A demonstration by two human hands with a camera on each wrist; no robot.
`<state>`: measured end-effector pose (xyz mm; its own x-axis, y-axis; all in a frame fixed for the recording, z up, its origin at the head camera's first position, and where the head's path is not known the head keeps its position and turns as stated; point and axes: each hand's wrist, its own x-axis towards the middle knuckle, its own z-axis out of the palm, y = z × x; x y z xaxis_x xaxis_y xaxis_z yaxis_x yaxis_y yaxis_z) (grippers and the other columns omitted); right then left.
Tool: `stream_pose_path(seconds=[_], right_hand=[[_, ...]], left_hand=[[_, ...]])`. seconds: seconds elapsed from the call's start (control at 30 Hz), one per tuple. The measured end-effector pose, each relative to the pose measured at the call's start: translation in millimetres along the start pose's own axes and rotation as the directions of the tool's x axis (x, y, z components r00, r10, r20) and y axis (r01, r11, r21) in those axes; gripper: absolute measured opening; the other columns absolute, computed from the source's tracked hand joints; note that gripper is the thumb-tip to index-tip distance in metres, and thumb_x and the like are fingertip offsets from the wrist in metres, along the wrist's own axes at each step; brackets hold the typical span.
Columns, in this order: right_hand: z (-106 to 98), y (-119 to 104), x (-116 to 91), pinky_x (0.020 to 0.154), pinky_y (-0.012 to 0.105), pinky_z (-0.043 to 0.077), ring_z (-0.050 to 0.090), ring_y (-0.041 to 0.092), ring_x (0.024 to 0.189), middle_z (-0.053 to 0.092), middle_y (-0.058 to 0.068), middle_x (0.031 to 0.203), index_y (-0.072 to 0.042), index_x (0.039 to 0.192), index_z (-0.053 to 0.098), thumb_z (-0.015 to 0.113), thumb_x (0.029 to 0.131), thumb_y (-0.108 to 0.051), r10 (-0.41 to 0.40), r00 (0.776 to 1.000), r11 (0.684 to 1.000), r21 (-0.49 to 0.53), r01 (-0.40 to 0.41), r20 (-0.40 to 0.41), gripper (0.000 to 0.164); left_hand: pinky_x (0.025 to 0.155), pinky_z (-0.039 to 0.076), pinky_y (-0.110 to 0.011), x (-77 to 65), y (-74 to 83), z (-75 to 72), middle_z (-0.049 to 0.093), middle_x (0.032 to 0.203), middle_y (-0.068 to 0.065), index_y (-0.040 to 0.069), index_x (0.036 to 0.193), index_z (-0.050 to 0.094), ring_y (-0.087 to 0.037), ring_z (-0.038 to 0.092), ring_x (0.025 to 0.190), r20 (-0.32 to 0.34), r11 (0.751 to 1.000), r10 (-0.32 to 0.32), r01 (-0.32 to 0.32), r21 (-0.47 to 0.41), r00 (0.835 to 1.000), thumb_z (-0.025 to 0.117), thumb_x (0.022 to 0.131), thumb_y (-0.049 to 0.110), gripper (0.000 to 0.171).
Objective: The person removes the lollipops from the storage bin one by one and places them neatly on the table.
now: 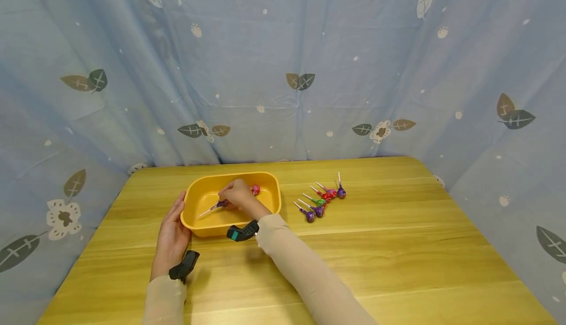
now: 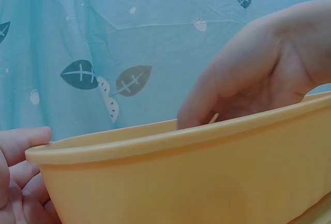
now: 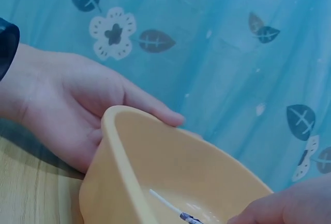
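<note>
in the lower left of the head view, the right hand (image 1: 240, 195) reaches down into a yellow basin (image 1: 212, 232), its fingers bent and pointing to the left of the frame. a purple lollipop (image 1: 223, 203) lies inside, right at those fingertips and partly covered by the hand, its white stick (image 1: 206, 212) pointing to the lower left; whether the fingers pinch it, i cannot tell. a pink lollipop (image 1: 256, 189) shows just to the right of the same hand, also in the basin. at the basin's left end the left hand (image 1: 174, 236) rests against the outer wall, fingers extended along it. right of the basin, well apart from the left hand, a group of wrapped lollipops (image 1: 320, 202) lies on the table (image 1: 376, 256).
</note>
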<state>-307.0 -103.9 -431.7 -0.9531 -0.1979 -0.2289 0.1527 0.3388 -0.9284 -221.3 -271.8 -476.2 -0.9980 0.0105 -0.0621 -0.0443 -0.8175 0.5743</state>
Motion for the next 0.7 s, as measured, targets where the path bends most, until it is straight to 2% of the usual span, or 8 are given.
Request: stream_pose_path(seconds=[0.17, 0.27, 0.43, 0.53, 0.7], right_hand=[[-13, 2, -6, 0.074, 0.04, 0.058, 0.066, 0.023, 0.07, 0.065, 0.006, 0.076, 0.004, 0.097, 0.074, 0.07, 0.087, -0.001, -0.008, 1.0, 1.0, 0.011, 0.008, 0.015, 0.012], [-22, 2, -9, 0.078, 0.041, 0.057, 0.065, 0.022, 0.071, 0.066, 0.006, 0.079, 0.004, 0.101, 0.074, 0.069, 0.089, -0.004, -0.002, 0.998, 0.999, 0.046, -0.001, 0.063, 0.015], [-39, 3, -15, 0.081, 0.038, 0.056, 0.066, 0.02, 0.077, 0.066, 0.008, 0.088, 0.005, 0.104, 0.072, 0.066, 0.092, -0.008, 0.006, 0.988, 0.988, 0.154, -0.029, 0.152, 0.018], [-47, 5, -18, 0.082, 0.038, 0.056, 0.069, 0.024, 0.081, 0.067, 0.012, 0.089, 0.006, 0.104, 0.071, 0.065, 0.094, -0.009, -0.006, 0.984, 0.974, 0.225, -0.035, 0.176, 0.019], [-58, 8, -22, 0.077, 0.035, 0.057, 0.068, 0.022, 0.076, 0.067, 0.013, 0.088, 0.007, 0.104, 0.071, 0.064, 0.094, -0.008, -0.035, 0.982, 0.96, 0.279, -0.019, 0.187, 0.02]], left_hand=[[0.116, 0.014, -0.026, 0.3, -1.0, 0.7, 0.01, 0.159, 0.01, 0.023, 0.157, 0.016, -0.007, 0.011, 0.144, -0.009, 1.0, 0.0, -0.001, -0.017, 1.0, 0.042, 0.105, 0.015, 0.058], [0.116, 0.014, -0.027, 0.6, -1.0, 0.5, 0.01, 0.159, 0.01, 0.024, 0.153, 0.03, -0.008, 0.012, 0.144, -0.008, 1.0, 0.01, -0.01, -0.028, 1.0, 0.042, 0.105, 0.014, 0.051], [0.115, 0.012, -0.026, 0.6, -0.8, -0.6, 0.006, 0.16, 0.008, 0.02, 0.137, 0.054, -0.007, 0.01, 0.144, 0.028, 0.998, 0.018, -0.016, -0.065, 0.999, 0.04, 0.105, 0.012, 0.035], [0.115, 0.012, -0.025, 0.0, -1.0, -1.2, 0.005, 0.16, 0.008, 0.018, 0.135, 0.055, -0.007, 0.01, 0.144, 0.049, 0.996, 0.016, -0.011, -0.09, 0.999, 0.039, 0.106, 0.012, 0.034], [0.111, 0.026, -0.024, -1.2, -1.7, -1.8, 0.008, 0.159, 0.008, 0.02, 0.144, 0.047, -0.006, 0.017, 0.143, 0.062, 0.996, 0.009, -0.003, -0.086, 0.998, 0.04, 0.106, 0.013, 0.039]])
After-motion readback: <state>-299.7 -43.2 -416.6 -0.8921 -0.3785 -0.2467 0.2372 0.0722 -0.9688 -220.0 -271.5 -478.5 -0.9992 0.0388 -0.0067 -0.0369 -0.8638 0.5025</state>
